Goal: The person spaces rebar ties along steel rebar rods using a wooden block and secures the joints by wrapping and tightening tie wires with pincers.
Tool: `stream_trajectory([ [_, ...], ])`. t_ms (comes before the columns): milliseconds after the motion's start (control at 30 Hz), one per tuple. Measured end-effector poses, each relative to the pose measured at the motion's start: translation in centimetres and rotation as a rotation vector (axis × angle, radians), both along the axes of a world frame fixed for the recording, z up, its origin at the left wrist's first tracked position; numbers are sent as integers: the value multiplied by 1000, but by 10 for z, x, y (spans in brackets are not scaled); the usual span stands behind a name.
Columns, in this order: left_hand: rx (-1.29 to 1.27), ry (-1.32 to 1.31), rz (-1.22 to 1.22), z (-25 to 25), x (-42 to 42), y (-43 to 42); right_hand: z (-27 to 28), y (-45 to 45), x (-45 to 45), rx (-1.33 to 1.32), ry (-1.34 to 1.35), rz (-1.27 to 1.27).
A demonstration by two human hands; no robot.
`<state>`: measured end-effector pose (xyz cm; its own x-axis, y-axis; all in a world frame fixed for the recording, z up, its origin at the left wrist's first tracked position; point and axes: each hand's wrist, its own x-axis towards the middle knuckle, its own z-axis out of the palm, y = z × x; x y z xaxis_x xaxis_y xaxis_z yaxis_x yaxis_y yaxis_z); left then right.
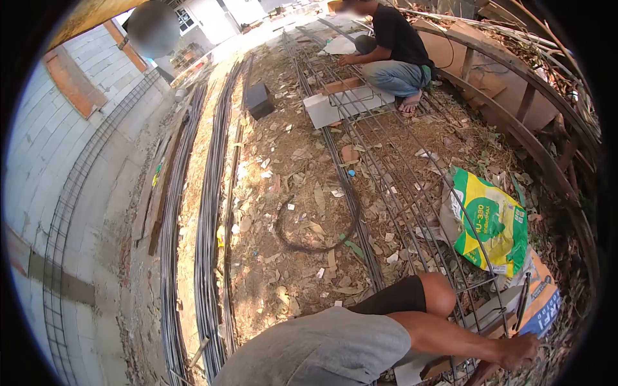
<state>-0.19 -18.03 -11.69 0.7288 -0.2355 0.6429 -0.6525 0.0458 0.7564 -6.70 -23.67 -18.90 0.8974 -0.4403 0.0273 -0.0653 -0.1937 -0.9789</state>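
Note:
My left hand reaches out at the lower right, low beside the end of a long rebar frame. Its fingers are curled closed, and what they grip is too small to make out. Just above it, a thin dark metal piece stands up. A brown shape at the bottom edge, below this hand, may be part of my right arm; no fingers show there. My bent knee rises beside the frame's bars. A blue and orange printed sack lies past the hand.
A green and yellow sack lies right of the frame. Another person squats at its far end. A wire coil and bundled steel bars lie on leaf-strewn ground. A block wall runs along the left, a curved wooden piece on the right.

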Motion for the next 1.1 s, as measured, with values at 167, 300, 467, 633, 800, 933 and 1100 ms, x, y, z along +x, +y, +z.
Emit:
stream_trajectory([
  [167,17,-307,50,8,-43,-2,11,2,-6,-203,104,105],
  [300,5,-396,95,11,-60,1,14,-4,-6,-330,155,200],
  [467,122,-146,232,20,-61,13,18,-28,-1,-461,223,325],
  [633,640,219,84,-26,-50,78,54,-86,-38,-702,302,450],
  [800,777,90,84,-71,-72,86,40,-66,-42,-753,458,398],
  [933,791,-17,130,-87,-77,72,38,-66,-46,-743,462,392],
  [1100,796,81,78,-86,-72,64,44,-57,-55,-761,423,398],
])
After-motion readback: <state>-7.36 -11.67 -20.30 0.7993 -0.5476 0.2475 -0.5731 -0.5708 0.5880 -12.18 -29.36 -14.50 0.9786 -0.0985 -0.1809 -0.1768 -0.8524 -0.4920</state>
